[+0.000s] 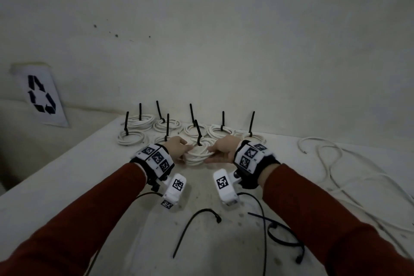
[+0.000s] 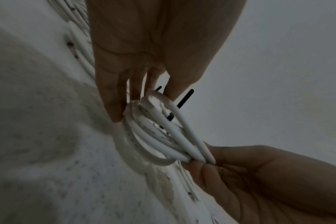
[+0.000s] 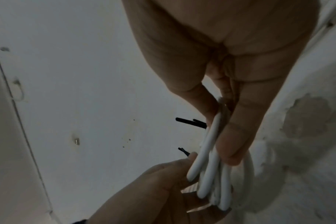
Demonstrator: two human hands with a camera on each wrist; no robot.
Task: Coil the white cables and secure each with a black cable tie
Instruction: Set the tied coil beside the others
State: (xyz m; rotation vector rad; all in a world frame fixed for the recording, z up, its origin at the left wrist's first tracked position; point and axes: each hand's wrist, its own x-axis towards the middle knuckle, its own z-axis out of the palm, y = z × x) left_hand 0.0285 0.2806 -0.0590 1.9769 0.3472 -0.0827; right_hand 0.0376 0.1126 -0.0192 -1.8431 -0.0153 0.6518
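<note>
Between the two hands, just in front of the row of finished coils (image 1: 170,126), sits the coil (image 1: 198,154) now being worked. It lies flat or nearly flat on the table (image 1: 67,177), loops stacked, with a black cable tie (image 1: 198,132) rising from its far edge, toward the finished coils. The tie tail stands roughly upright, tilted slightly to the left.

The left hand (image 1: 177,144) grips the coil's left side: in the left wrist view its fingers (image 2: 113,97) reach down onto the outer loops. The right hand (image 1: 224,149) pinches the coil's right side, thumb above and fingers below, bunching several loops together, as the right wrist view shows. Both hands are equally near the coil; neither touches the tie tail. Whether the tie is fully cinched cannot be told from these views.

Both forearms extend forward and converge on the coil, wrists level and close to the table.

On the near side of the coil, toward the person, loose black ties (image 1: 195,226) lie on the table. To the right of the coil, well apart, uncoiled white cable (image 1: 331,163) trails across the surface.

Judgement: the coil appears tied, and the likely next move is setting it among the finished coils, directly ahead.
</note>
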